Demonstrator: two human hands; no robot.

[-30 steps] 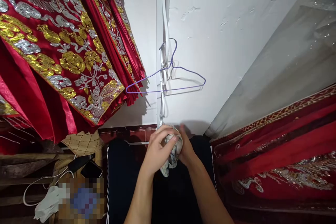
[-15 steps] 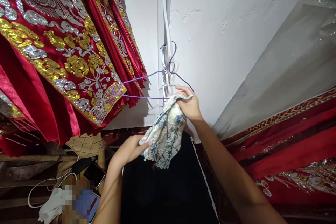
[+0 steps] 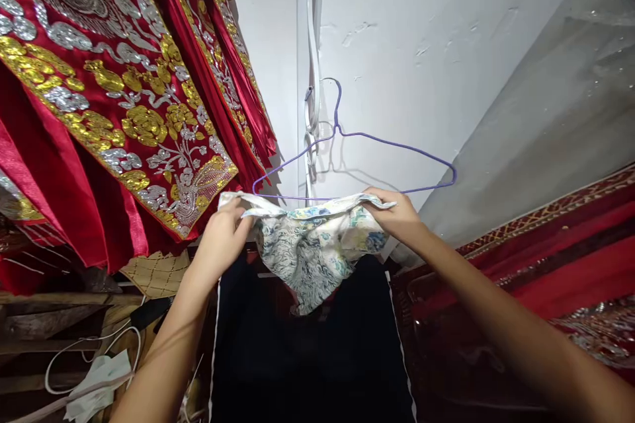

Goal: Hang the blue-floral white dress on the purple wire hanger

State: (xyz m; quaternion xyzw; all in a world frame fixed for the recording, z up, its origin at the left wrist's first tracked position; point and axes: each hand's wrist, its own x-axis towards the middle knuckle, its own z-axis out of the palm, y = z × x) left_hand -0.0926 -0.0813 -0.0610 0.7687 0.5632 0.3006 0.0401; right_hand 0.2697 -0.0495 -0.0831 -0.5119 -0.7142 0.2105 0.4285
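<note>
A white, blue and yellow floral cloth garment (image 3: 317, 244) is stretched sideways between my two hands, its upper edge pulled nearly straight and its lower part drooping to a point. My left hand (image 3: 225, 231) pinches the left end of that edge. The right end is gripped by my right hand (image 3: 394, 215), with the thumb on top. Just above and behind the cloth hangs a purple wire hanger (image 3: 397, 143), its hook up by the white strip on the wall. The hanger's bottom bar runs close to the cloth's edge; whether they touch I cannot tell.
Red garments with gold and silver sequins (image 3: 143, 124) hang on the left. On the right are a grey sheer cover (image 3: 520, 132) and red embroidered fabric (image 3: 585, 277). Lower left, a white cable (image 3: 49, 370) and tissue (image 3: 102, 386) lie on wooden slats.
My left hand has risen leftward and my right hand moved right, spreading the bunched garment wide. The hanger has swung round to show its full width.
</note>
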